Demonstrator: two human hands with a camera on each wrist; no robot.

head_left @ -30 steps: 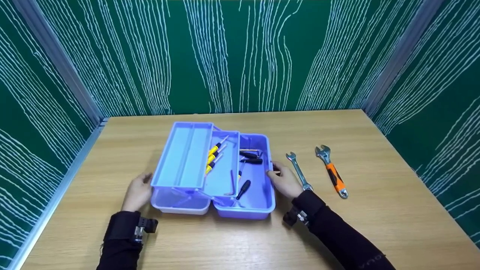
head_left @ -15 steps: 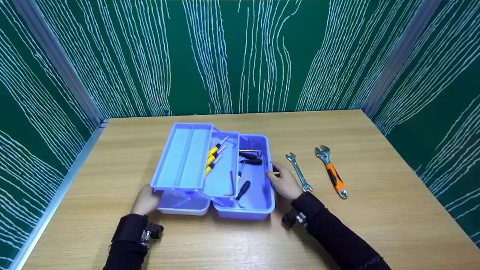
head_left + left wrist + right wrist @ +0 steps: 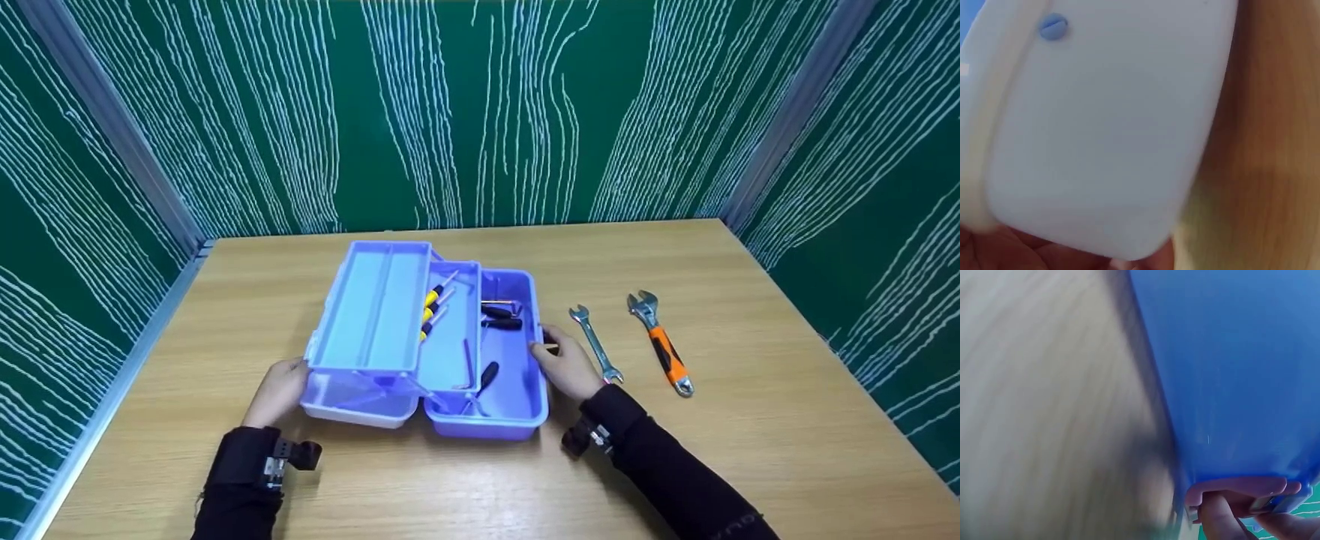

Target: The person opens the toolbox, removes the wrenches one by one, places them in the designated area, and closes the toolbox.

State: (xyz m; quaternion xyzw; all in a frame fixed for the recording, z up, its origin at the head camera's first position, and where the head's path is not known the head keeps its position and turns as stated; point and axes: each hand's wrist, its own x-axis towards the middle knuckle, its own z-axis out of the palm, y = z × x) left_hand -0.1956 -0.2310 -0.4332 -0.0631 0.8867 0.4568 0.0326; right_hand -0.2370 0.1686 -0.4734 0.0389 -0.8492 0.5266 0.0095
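A purple-blue cantilever toolbox (image 3: pixel 529 405) stands unfolded on the table, its trays (image 3: pixel 375 300) spread to the left. My left hand (image 3: pixel 279 390) grips the left edge of its translucent lid (image 3: pixel 352 401), which looks slightly raised and tilted; in the left wrist view the fingers (image 3: pixel 1072 256) lie along the lid's end. My right hand (image 3: pixel 568 365) holds the right side of the box, with fingertips (image 3: pixel 1219 517) at a pinkish latch (image 3: pixel 1238 485) in the right wrist view. Yellow-handled screwdrivers (image 3: pixel 430 311) and a hex key (image 3: pixel 469 364) lie in the middle tray, and black-handled screwdrivers (image 3: pixel 504 324) in the base.
An open-end wrench (image 3: pixel 596 343) lies on the wooden table (image 3: pixel 750 420) just right of my right hand. Farther right is an adjustable wrench (image 3: pixel 662 345) with an orange and black handle. Green partitions (image 3: pixel 510 112) with white streaks enclose the back and sides.
My left hand reached in under the lid's left edge, then moved back left and up. The lid and upper tray have tipped slightly up and to the right. My right hand stays in place.
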